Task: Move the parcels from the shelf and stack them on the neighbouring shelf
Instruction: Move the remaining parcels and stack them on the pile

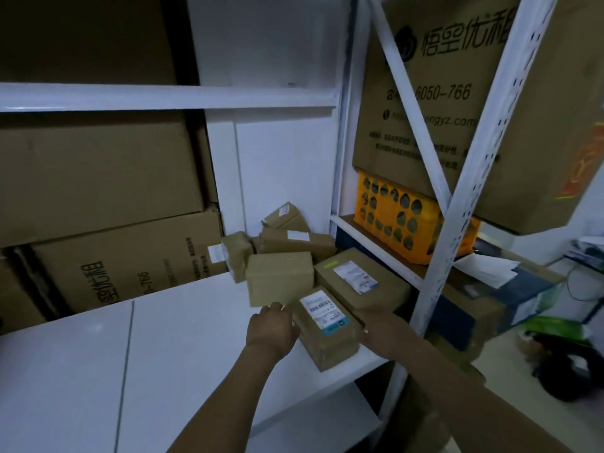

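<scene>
Gripping is the step in hand: a first lift off the white shelf (147,348), judged from both hands flanking one parcel.

Far to the left of the hands, a big carton (124,273) carries sideways print of which only "优租" and "-766" read.

The left hand (271,328) shows its back, fingers curled onto the near-left corner of the front parcel (327,335). Just beyond this hand lies a plain parcel (277,276).

The front parcel sits between the two hands at the shelf's edge. Its white shipping label has a barcode and a teal strip, the text too small to read.

The right hand (371,323) lies against the parcel's right side. It is blurred, so I cannot tell how far it closes.

Beyond it a labelled parcel (359,279) shows unreadable print. Up and right of it stand an orange crate (398,220) and a tall carton (434,93) reading "悟空优租", "6050-766" and "ngyz.com".

Next, probably: squeeze evenly, lift clear, then swing sideways past the upright post (470,178).
</scene>
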